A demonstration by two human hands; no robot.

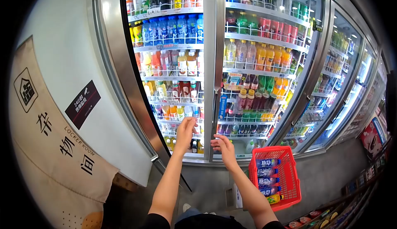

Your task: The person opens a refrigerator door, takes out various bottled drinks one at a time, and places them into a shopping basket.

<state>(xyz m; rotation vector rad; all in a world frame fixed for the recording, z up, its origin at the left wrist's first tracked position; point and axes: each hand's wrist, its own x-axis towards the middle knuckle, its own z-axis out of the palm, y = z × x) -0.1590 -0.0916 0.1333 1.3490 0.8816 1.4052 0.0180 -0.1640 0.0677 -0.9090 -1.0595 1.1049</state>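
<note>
both arms [168, 187] are stretched forward toward the fridge [209, 84]. the left hand [186, 131] is raised, its fingers loosely curled; whether anything is held cannot be told. the right hand [224, 147] is held lower, half open, fingers bent inward, nothing gripped. colourful drink bottles [182, 27] are stood in rows on lit shelves [171, 79] beyond the hands. blue-labelled bottles [269, 182] are laid in the red basket [271, 149].
</note>
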